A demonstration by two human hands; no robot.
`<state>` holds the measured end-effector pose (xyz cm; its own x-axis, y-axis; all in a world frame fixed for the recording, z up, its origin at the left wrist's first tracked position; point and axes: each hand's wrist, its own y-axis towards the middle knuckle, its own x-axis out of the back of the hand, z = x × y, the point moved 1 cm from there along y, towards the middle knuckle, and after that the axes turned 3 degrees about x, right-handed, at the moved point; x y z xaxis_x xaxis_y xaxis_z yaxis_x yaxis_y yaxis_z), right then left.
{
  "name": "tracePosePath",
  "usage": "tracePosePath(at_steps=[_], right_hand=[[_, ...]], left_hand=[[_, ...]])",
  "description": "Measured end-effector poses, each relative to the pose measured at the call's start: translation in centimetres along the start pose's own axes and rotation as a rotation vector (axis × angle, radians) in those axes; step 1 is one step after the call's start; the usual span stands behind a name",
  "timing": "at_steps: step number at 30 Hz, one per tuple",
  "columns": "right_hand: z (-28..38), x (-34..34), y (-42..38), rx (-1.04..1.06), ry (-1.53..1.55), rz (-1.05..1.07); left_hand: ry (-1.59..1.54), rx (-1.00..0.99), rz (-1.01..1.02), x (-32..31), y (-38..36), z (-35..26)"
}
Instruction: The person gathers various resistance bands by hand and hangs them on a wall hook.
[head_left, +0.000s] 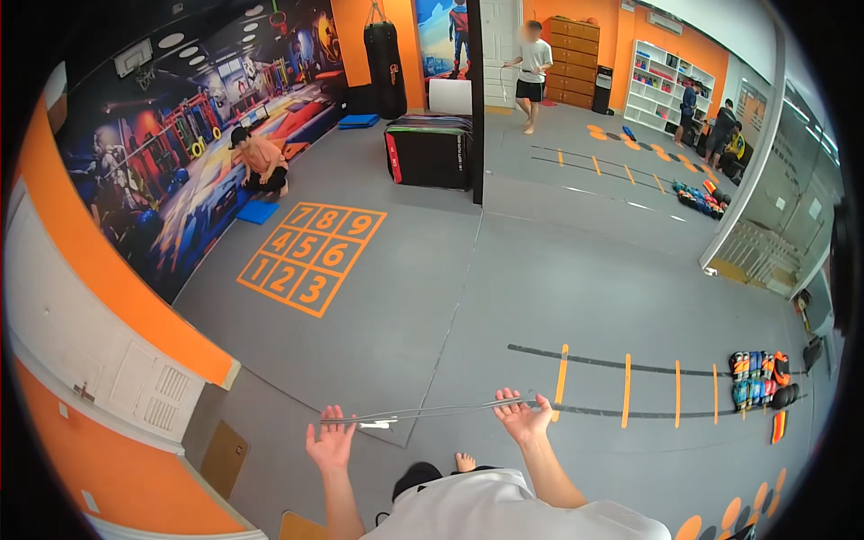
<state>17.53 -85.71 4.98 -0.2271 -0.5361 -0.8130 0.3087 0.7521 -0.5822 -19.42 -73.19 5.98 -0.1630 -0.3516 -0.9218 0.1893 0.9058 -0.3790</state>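
Observation:
A thin grey cord (450, 411), running as close double strands, spans the gap between my two hands at waist height. My left hand (332, 443) is palm up with fingers stretched, holding the cord's left end across the fingers. On the other side my right hand (525, 420) also faces up, the cord's right end lying across its fingers near the thumb. A small white piece (378, 423) shows just below the cord beside my left hand. Below the hands are my white shirt (486, 508) and one bare foot (465, 462) on the grey mat floor (396, 360).
An orange number grid (310, 256) marks the floor ahead left; a person (259, 164) crouches beyond it at a blue pad (258, 211). Ladder markings (627, 387) run right toward piled gloves (756, 378). A mirror (585, 198), punching bag (385, 67) and black box (427, 153) stand ahead.

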Motion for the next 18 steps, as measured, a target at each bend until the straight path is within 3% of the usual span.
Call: tracePosePath(at_steps=[10,18], right_hand=[[-3.8,-13.0,19.4,-0.022,-0.078,-0.001],[-9.6,-25.3,33.0,-0.012,0.021,-0.051]], left_hand=[[-0.131,0.028,-0.030,-5.7,23.5,-0.4],[-0.166,0.061,-0.028,-17.2,43.6,-2.6]])
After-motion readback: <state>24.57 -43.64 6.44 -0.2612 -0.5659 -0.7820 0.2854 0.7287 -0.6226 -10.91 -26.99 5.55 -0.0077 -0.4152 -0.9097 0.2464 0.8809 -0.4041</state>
